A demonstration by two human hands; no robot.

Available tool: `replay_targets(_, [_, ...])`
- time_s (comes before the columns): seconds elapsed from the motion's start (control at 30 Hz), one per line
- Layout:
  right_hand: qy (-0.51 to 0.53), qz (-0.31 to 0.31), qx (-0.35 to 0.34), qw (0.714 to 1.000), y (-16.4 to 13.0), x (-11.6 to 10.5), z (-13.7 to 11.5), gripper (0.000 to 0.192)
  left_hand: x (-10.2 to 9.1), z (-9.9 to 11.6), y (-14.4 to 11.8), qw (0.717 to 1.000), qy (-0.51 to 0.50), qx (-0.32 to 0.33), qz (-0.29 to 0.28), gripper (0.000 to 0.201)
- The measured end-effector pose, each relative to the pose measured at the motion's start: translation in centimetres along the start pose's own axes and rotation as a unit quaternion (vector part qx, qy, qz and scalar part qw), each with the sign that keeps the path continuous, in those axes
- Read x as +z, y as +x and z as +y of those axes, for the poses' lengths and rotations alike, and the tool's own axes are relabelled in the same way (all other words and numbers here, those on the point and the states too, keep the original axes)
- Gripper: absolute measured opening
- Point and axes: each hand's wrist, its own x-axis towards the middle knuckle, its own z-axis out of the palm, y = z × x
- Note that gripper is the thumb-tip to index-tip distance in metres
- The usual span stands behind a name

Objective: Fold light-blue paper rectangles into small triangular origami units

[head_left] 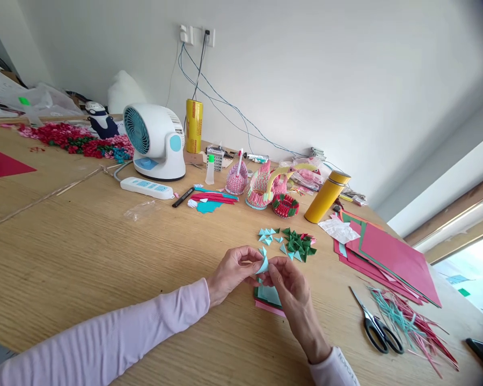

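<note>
Beyond both hands (pixel 261 271) pinching a blue paper piece (pixel 263 264), folded triangles (pixel 292 241); scissors (pixel 376 327) and paper strips (pixel 410 321) rightward.

- We count two hands: the left (pixel 232 269) and the right (pixel 290 289), together pinching one blue paper piece (pixel 263 264).
- One small paper stack (pixel 269 298) lies under the hands.
- One pair of scissors (pixel 376 328) lies right of the hands.
- Beyond the hands we see one fan (pixel 155 140), one power strip (pixel 147 187) and one yellow flask (pixel 326 197).
- Two folded-paper swans (pixel 236 179) (pixel 261 187) and one folded-paper bowl (pixel 285 205) stand past them.
- The loose folded triangles (pixel 295 244) beyond the hands are too many and too small for us to count.
</note>
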Motion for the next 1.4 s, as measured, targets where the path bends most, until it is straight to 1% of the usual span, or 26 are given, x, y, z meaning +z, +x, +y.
replay_targets(0.1, [0.011,0.030,0.005,0.999,0.1,0.3,0.4,0.026,0.2,0.0,0.0,1.000,0.009,0.001,0.026,0.039])
replay_targets(0.2, [0.013,0.045,0.001,0.999,0.1,0.2,0.7,0.026,0.2,0.0,0.0,0.999,0.004,-0.008,0.031,0.038])
replay_targets(0.3, [0.020,0.049,-0.002,0.999,0.1,0.0,1.0,0.026,0.0,0.1,0.1,1.000,0.003,-0.015,0.013,0.035])
replay_targets(0.43, [0.008,0.038,0.000,0.999,0.1,-0.2,0.8,0.026,-0.2,0.3,0.1,1.000,-0.004,-0.020,-0.006,0.034])
replay_targets(0.67, [0.021,0.043,-0.012,0.999,0.2,-0.1,-0.2,0.028,-0.5,0.1,0.2,0.994,-0.075,-0.067,-0.044,0.037])
replay_targets(0.77, [0.024,0.045,-0.018,0.999,0.2,0.0,-0.3,0.027,-0.6,0.0,0.2,0.991,-0.099,-0.074,-0.050,0.036])
replay_targets(0.83, [0.009,0.046,-0.025,0.999,0.1,0.0,-0.3,0.025,-0.6,0.0,0.2,0.993,-0.088,-0.066,-0.036,0.035])
replay_targets(0.93, [-0.043,0.038,-0.044,0.997,-0.1,0.0,-0.1,0.023,-0.3,0.2,0.2,0.999,-0.040,-0.032,-0.007,0.035])
replay_targets(1.03, [-0.102,0.033,-0.066,0.992,-0.2,0.0,0.2,0.025,0.0,0.3,0.2,1.000,-0.005,-0.002,0.001,0.036])
replay_targets(1.1, [-0.123,0.051,-0.073,0.989,-0.1,0.0,0.3,0.025,0.2,0.3,0.1,1.000,-0.007,-0.005,-0.010,0.037])
replay_targets(1.23, [-0.115,0.093,-0.066,0.987,0.0,-0.1,0.3,0.023,0.3,-0.2,-0.1,0.996,-0.032,-0.061,-0.063,0.038])
replay_targets(1.33, [-0.122,0.095,-0.064,0.986,-0.2,-0.1,-0.1,0.021,0.1,-0.4,-0.2,0.991,-0.044,-0.089,-0.085,0.037])
replay_targets(1.4, [-0.139,0.086,-0.067,0.984,-0.4,-0.1,-0.4,0.020,0.0,-0.5,-0.2,0.992,-0.035,-0.087,-0.089,0.037])
